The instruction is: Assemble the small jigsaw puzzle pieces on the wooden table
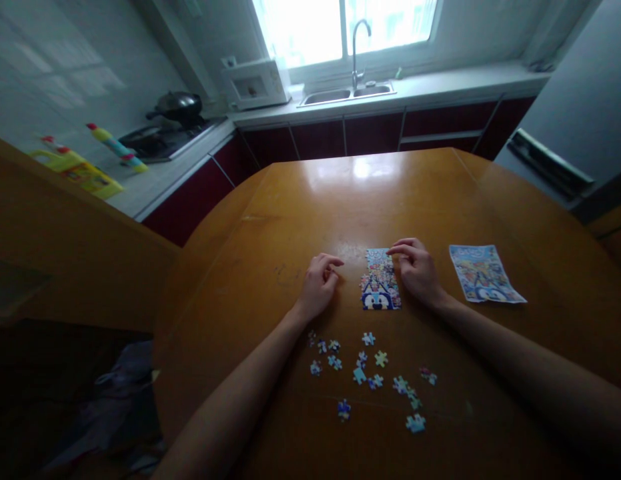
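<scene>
A partly joined jigsaw puzzle (381, 283) lies flat on the wooden table (285, 220), with a blue cartoon dog's face along its near edge. My right hand (414, 267) rests at its upper right side, index finger stretched onto the top right of the pieces; nothing shows in its grasp. Left of the puzzle, my left hand (321, 283) hovers or rests apart from it, fingers loosely bent and spread, holding nothing. Several loose puzzle pieces (359, 375) are scattered nearer to me, between my forearms. A creased picture sheet (483, 273) of the same design lies to the right.
Beyond the table runs a counter (455, 79) with a sink (330, 97), a tap (355, 57) and a white microwave (257, 85). A stove with a dark pan (177, 107) and yellow bottles (80, 170) stand at the left. A fridge (575, 100) is at the right.
</scene>
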A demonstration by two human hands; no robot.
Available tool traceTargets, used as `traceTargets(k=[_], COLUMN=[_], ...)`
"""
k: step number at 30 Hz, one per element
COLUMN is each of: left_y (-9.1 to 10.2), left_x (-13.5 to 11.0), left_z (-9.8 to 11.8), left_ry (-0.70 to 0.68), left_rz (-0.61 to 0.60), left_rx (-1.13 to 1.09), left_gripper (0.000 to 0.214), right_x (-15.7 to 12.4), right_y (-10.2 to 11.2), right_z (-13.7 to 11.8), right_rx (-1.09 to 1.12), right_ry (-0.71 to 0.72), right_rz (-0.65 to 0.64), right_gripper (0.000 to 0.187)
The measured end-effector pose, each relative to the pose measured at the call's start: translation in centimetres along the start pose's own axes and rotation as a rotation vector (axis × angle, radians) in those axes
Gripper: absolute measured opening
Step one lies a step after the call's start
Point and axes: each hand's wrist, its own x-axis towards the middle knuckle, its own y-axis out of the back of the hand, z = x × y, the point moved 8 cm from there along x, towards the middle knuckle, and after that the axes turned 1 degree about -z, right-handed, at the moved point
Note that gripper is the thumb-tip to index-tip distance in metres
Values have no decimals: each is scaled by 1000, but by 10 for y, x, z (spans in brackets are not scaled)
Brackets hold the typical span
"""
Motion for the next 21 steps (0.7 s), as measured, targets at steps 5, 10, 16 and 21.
traceTargets(k=[5, 10, 16, 21], left_y=[-2, -3, -4, 8], left_x=[0, 0, -2, 4], left_z=[-2, 0, 2, 4], left_ry=[-2, -7, -3, 81], left_rz=[-16, -28, -16, -50], left_rx=[5, -19, -57, -125], left_gripper=[29, 28, 28, 26], right_x=[0, 0, -1, -2], right_y=[0, -1, 0, 1], right_z=[1, 3, 5, 6], right_rx=[-29, -39, -54, -54], right_ry=[13, -1, -5, -7], right_rz=[4, -2, 4, 3], right_gripper=[27, 25, 24, 22])
